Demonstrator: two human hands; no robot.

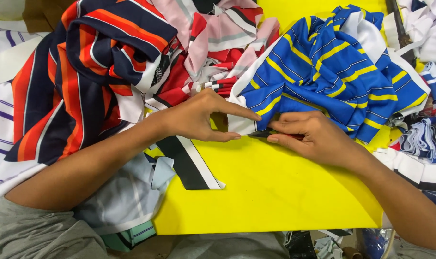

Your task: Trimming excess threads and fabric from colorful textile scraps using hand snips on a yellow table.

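A blue cloth with yellow and white stripes (333,72) lies bunched on a yellow table (266,192). My left hand (199,117) pinches the cloth's white lower edge between thumb and forefinger. Close beside it, my right hand (314,136) grips a small dark cutting tool with a red part (271,134), its tip at that same edge. The tool is mostly hidden by my fingers.
A navy, orange and red striped cloth (83,72) is heaped at the left. Pink, red and white scraps (218,38) lie at the top middle. A black and white strip (191,165) rests under my left wrist. White and striped scraps (424,148) pile at the right edge.
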